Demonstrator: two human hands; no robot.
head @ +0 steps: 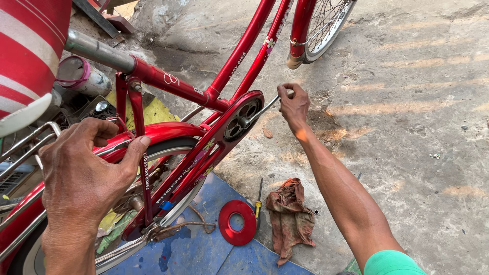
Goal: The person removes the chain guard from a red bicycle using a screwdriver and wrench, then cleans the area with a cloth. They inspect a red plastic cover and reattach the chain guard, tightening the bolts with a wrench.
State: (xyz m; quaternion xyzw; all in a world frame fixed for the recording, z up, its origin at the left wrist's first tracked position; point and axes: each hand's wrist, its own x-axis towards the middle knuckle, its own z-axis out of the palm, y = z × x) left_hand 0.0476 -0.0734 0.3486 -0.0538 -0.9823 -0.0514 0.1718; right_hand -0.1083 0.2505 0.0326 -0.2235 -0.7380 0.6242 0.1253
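From my feed, the biggest thing in view is the red bicycle (173,84), its frame running diagonally from lower left up to the top edge, standing on rough concrete ground (407,102). Its rear mudguard (163,131) curves under my left hand (84,173), which is closed over the mudguard's top, thumb hooked toward the seat stay. Under the rear wheel lies a blue mat (204,249). The red chain guard (214,147) slants down from the crank, with its round slotted end near the middle of the picture. My right hand (293,104) is curled shut around the handle of a slim metal tool (260,112) — the tool's far end sits on the centre of the crank, at the chain guard's round end. On the ground below, a crumpled brown rag (290,216) lies just beside a red disc (237,222), with a small screwdriver (259,203) between them.
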